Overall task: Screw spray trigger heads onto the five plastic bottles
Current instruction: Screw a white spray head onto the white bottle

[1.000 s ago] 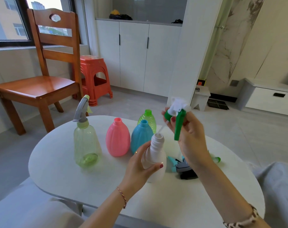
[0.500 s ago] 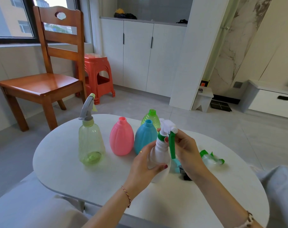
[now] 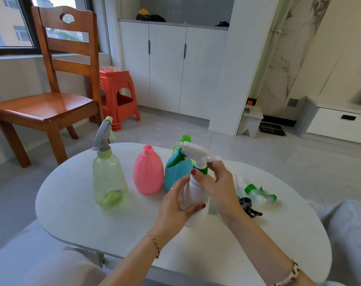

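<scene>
Bottle (image 3: 193, 193), white, stands upright on the table (image 3: 72, 203), gripped around its body by the left hand (image 3: 173, 205). The right hand (image 3: 218, 188) pinches the green collar of the white trigger head (image 3: 196, 153) seated on the bottle's neck. Left of the white bottle: blue bottle (image 3: 175, 174), pink bottle (image 3: 148, 172), and a capped pale green bottle (image 3: 108, 176). Right of it lie loose trigger heads (image 3: 258, 195).

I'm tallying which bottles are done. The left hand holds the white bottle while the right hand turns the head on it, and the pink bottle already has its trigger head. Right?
Not quite. In the head view the pink bottle has an open neck with no head; the pale green bottle carries the grey trigger head. The rest holds: the left hand holds the white bottle and the right hand is at the white-and-green head.
</scene>
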